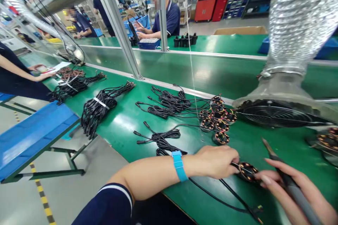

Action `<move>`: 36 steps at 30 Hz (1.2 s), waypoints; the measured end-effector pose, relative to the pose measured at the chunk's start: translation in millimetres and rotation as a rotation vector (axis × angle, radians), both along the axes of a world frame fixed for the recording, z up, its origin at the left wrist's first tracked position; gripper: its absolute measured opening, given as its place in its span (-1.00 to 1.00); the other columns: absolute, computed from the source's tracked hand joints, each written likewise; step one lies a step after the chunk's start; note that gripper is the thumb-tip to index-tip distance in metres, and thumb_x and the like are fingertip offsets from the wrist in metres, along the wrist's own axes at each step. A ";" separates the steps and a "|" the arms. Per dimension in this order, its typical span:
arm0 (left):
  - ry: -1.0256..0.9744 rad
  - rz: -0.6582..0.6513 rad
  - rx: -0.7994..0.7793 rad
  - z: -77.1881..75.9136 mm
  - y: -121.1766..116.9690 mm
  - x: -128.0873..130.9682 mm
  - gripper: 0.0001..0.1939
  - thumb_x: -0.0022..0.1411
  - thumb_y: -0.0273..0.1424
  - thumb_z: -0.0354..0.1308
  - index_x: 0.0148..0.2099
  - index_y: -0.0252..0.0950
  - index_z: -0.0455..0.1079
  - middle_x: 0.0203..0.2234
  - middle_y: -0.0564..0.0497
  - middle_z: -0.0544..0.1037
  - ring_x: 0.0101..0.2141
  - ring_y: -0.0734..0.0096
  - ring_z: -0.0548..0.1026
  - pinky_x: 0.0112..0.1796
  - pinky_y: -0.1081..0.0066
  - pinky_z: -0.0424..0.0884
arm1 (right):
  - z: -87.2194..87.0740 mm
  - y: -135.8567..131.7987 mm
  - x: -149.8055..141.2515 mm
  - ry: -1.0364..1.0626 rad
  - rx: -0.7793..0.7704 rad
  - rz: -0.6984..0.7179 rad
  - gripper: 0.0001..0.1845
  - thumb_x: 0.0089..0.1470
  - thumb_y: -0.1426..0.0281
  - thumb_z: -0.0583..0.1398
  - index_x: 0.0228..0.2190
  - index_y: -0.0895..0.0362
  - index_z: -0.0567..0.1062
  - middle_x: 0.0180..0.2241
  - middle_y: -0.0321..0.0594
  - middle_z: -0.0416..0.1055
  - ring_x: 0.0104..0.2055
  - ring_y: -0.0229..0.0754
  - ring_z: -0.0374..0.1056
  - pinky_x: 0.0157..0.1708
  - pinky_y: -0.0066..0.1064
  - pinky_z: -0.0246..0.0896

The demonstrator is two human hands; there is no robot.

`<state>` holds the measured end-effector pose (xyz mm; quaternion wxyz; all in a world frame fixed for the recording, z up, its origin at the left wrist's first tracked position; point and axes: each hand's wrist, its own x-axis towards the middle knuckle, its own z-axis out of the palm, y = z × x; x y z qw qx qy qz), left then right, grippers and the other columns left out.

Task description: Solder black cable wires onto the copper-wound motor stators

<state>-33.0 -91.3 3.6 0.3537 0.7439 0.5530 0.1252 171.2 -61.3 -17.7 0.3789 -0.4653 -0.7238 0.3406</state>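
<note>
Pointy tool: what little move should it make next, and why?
Maybe turn the pointy tool toward the copper ring: its tip points away, while the right hand holding it also touches the ring and the left hand seems to pinch a black wire there.

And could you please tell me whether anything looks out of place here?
Nothing stands out: no spill or obvious damage shows. The black cables beside the copper-wound stators lie in loose loops, unlike the strapped cable bundle farther left, but that looks orderly. The stator at the left hand is too small to judge finely.
</note>
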 end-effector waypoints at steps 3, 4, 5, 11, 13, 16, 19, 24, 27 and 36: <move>-0.002 0.056 0.043 -4.4 -4.6 1.8 -0.81 0.27 -0.23 0.10 -0.13 -0.20 0.31 -0.12 -0.02 0.49 -0.13 0.25 0.50 -0.18 0.30 0.44 | 8.7 -7.4 -3.8 -0.042 -0.032 0.104 -0.65 0.01 0.13 0.22 -0.14 -0.11 0.35 -0.54 -0.23 0.43 -0.56 -0.10 0.41 -0.55 -0.24 0.39; -0.011 0.065 0.051 -5.5 -6.3 2.2 -0.81 0.27 -0.25 0.09 -0.12 -0.21 0.31 -0.12 -0.03 0.48 -0.13 0.23 0.50 -0.16 0.28 0.43 | 9.6 -10.3 -4.3 -0.053 -0.031 0.145 -0.66 0.06 0.19 0.20 -0.11 -0.05 0.32 -0.53 -0.29 0.40 -0.57 -0.17 0.39 -0.55 -0.33 0.38; -0.021 0.065 0.054 -6.1 -7.6 2.3 -0.82 0.27 -0.27 0.09 -0.11 -0.21 0.30 -0.12 -0.04 0.48 -0.12 0.21 0.49 -0.14 0.26 0.43 | 9.3 -13.0 -3.9 -0.073 -0.014 0.157 -0.66 0.11 0.23 0.17 -0.07 -0.02 0.29 -0.51 -0.31 0.39 -0.55 -0.22 0.38 -0.53 -0.38 0.39; -0.065 0.056 0.055 -2.0 -12.2 0.7 -0.85 0.25 -0.37 0.08 -0.11 -0.25 0.31 -0.15 -0.07 0.48 -0.14 0.13 0.48 -0.14 0.19 0.41 | 6.6 -23.0 10.5 -0.233 0.185 0.120 -0.51 0.15 0.24 0.20 0.07 0.01 0.22 -0.20 -0.14 0.46 -0.20 -0.11 0.45 -0.13 -0.16 0.44; -0.077 0.062 0.054 -0.6 -13.4 1.0 -0.85 0.25 -0.40 0.07 -0.11 -0.26 0.32 -0.14 -0.08 0.47 -0.14 0.12 0.47 -0.13 0.18 0.40 | 7.8 -25.2 12.9 -0.289 0.198 0.122 -0.40 0.10 0.22 0.26 0.11 0.02 0.19 -0.06 -0.05 0.43 -0.06 -0.02 0.43 -0.04 -0.05 0.41; -0.103 0.080 0.042 0.7 -13.7 1.2 -0.87 0.25 -0.43 0.06 -0.13 -0.28 0.32 -0.15 -0.09 0.47 -0.14 0.13 0.45 -0.12 0.19 0.36 | 6.7 -28.0 9.0 -0.350 0.178 0.172 -0.41 0.10 0.26 0.26 0.12 0.04 0.20 -0.02 -0.02 0.42 -0.01 0.01 0.42 -0.02 -0.02 0.41; -0.154 0.113 0.008 4.1 -11.8 0.0 -0.91 0.24 -0.45 0.07 -0.18 -0.28 0.32 -0.20 -0.07 0.47 -0.17 0.22 0.44 -0.14 0.26 0.34 | 1.8 -29.5 2.5 -0.317 0.170 0.169 -0.48 0.12 0.31 0.24 0.08 0.04 0.24 -0.06 -0.04 0.45 -0.06 -0.01 0.46 -0.04 -0.05 0.43; -0.294 0.180 -0.091 10.0 -9.2 -1.0 -0.90 0.23 -0.38 0.11 -0.21 -0.29 0.32 -0.42 0.08 0.42 -0.42 0.46 0.35 -0.40 0.46 0.27 | -3.9 -28.4 1.7 -0.026 -0.002 0.141 -0.43 0.11 0.27 0.26 0.09 -0.03 0.17 -0.09 -0.14 0.46 -0.10 -0.12 0.48 -0.05 -0.17 0.44; -0.363 0.187 -0.135 7.2 -9.1 0.4 -0.90 0.22 -0.39 0.10 -0.23 -0.32 0.32 -0.46 0.11 0.38 -0.46 0.51 0.31 -0.45 0.51 0.24 | -3.0 -28.4 3.1 0.062 -0.017 0.162 -0.41 0.10 0.30 0.27 0.10 -0.06 0.15 -0.07 -0.17 0.44 -0.07 -0.17 0.45 0.01 -0.20 0.39; -0.282 0.137 -0.053 16.6 -14.8 -6.6 -0.86 0.23 -0.38 0.05 -0.37 -0.31 0.34 -0.45 0.08 0.33 -0.41 0.46 0.28 -0.36 0.43 0.16 | 1.1 -31.1 -4.4 -0.099 -0.006 0.212 -0.44 0.11 0.34 0.23 0.10 -0.01 0.15 -0.05 -0.10 0.44 -0.02 -0.07 0.43 0.02 -0.08 0.38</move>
